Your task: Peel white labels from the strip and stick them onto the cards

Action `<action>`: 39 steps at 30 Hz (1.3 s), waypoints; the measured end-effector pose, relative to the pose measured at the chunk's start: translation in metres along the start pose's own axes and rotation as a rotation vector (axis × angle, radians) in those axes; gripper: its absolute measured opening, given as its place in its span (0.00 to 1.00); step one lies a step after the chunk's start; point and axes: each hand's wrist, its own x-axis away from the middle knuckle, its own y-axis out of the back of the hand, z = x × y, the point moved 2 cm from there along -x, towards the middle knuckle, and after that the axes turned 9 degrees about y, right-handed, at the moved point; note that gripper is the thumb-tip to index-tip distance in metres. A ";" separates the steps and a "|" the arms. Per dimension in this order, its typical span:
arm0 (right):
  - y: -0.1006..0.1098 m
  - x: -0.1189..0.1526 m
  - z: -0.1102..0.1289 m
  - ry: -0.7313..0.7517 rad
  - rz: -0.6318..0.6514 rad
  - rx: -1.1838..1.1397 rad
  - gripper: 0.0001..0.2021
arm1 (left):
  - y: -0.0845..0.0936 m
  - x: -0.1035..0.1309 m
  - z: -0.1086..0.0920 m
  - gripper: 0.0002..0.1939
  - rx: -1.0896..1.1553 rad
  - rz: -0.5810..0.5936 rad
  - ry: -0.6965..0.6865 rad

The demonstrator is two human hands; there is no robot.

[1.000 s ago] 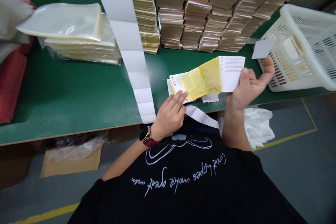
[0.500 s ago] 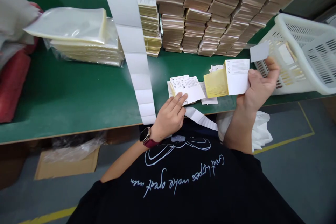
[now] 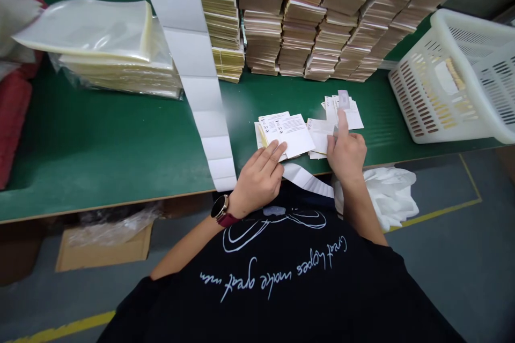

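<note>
My left hand (image 3: 260, 174) lies with its fingers stretched out on the near edge of an overlapping pile of white printed cards (image 3: 296, 134). To the right, my right hand (image 3: 346, 150) is over other printed cards, slightly blurred. Its index finger points away from me, with a small pale label (image 3: 343, 99) at the tip, above a group of cards (image 3: 354, 117). The thumb touches or hovers over a nearer white card (image 3: 319, 135); which one I cannot tell. The other fingers are curled.
A long creased white strip (image 3: 197, 69) runs down the green table (image 3: 120, 139). Tall paper stacks (image 3: 306, 37) and banded yellow-edged cards (image 3: 220, 24) stand behind. A white slotted basket (image 3: 422, 102) is at right. Clear plastic sleeves (image 3: 100, 32) lie at left.
My right hand has moved left and inward from beside the basket. The yellow-and-white folded leaflet it held up no longer shows opened out. My left hand has stayed in place.
</note>
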 end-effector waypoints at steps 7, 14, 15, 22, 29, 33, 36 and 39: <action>0.031 -0.005 0.006 0.120 -0.122 -0.014 0.20 | 0.000 -0.001 0.000 0.05 -0.017 -0.014 -0.009; 0.027 -0.016 0.018 -0.049 -0.226 -0.857 0.02 | 0.000 -0.001 -0.001 0.05 -0.028 -0.039 -0.016; 0.020 -0.019 0.021 -0.084 -0.140 -0.950 0.03 | 0.000 -0.001 -0.001 0.06 -0.025 -0.040 -0.016; -0.007 -0.031 0.039 -0.243 0.052 -1.169 0.03 | 0.002 -0.002 0.000 0.06 -0.029 -0.040 -0.020; -0.009 -0.029 0.047 -0.216 0.021 -1.137 0.02 | 0.002 -0.002 0.000 0.06 -0.001 -0.039 -0.012; -0.003 -0.030 0.051 -0.166 -0.023 -1.035 0.01 | 0.001 -0.001 0.000 0.07 0.019 -0.028 -0.006; -0.002 -0.029 0.052 -0.111 -0.036 -0.929 0.02 | 0.001 -0.001 0.001 0.07 0.018 -0.034 -0.007; -0.003 -0.026 0.054 0.005 -0.030 -0.708 0.03 | 0.001 -0.001 0.001 0.06 0.002 -0.030 -0.008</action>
